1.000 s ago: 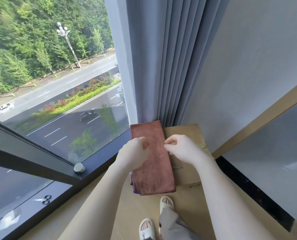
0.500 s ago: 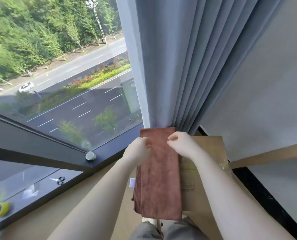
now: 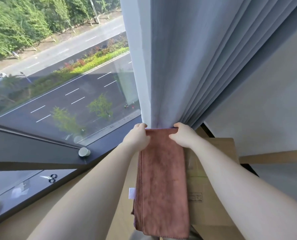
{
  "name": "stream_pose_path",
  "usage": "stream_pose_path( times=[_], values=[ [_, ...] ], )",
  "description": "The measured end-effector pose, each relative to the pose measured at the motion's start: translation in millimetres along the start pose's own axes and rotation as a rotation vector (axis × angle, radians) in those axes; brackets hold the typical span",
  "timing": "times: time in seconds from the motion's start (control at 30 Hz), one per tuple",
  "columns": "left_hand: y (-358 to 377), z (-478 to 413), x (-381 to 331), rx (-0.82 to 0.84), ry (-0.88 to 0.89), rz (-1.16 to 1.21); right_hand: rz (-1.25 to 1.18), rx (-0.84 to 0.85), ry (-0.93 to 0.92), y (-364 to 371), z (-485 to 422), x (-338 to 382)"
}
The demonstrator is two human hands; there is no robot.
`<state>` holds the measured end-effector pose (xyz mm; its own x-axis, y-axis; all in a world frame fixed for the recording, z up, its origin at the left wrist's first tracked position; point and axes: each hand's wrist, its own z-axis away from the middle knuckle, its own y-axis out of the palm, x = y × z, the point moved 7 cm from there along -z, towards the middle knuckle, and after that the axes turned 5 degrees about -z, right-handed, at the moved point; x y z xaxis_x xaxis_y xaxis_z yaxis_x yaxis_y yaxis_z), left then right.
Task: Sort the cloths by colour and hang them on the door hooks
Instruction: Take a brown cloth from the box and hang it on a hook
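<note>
both hands are up at the top edge: left hand [image 3: 137, 135] and right hand [image 3: 182, 136] each pinch a corner of the folded rust-brown cloth [image 3: 161, 179], which hangs straight down before the grey curtain [image 3: 178, 66]. no door hooks in view, so the smart play looks like holding that edge taut and level, layers together, for the carry.

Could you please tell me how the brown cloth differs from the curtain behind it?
The brown cloth is reddish brown; the curtain is grey-blue. The cloth hangs flat and folded, while the curtain falls in deep pleats. The left hand and right hand pinch the cloth's top edge; the curtain hangs from above the picture. Both are fabric hanging downward.
</note>
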<state>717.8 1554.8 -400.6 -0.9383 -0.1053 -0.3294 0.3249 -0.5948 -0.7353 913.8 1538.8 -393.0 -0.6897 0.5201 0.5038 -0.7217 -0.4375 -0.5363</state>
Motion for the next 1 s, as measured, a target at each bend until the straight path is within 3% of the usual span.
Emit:
stream_pose_path(
  times=[0.23,0.4,0.7,0.9,1.0],
  values=[
    [15.6,-23.1,-2.3,0.039,0.045,-0.053,-0.002,-0.098,0.029,9.3,-19.5,-12.0],
    [17.4,-23.2,-2.8,-0.044,0.077,-0.143,-0.014,-0.206,-0.001,6.7,-19.3,-15.0],
    [12.8,-7.7,-4.1,-0.15,0.084,-0.342,-0.102,-0.222,0.035,6.2,-9.9,-20.6],
    [20.2,21.1,-3.2,-0.082,0.051,-0.043,-0.558,-0.226,0.128,11.4,19.6,-32.5],
    [18.8,44.0,-2.6,-0.13,-0.006,0.225,-0.682,-0.243,0.14,16.5,39.8,-40.0]
  ],
)
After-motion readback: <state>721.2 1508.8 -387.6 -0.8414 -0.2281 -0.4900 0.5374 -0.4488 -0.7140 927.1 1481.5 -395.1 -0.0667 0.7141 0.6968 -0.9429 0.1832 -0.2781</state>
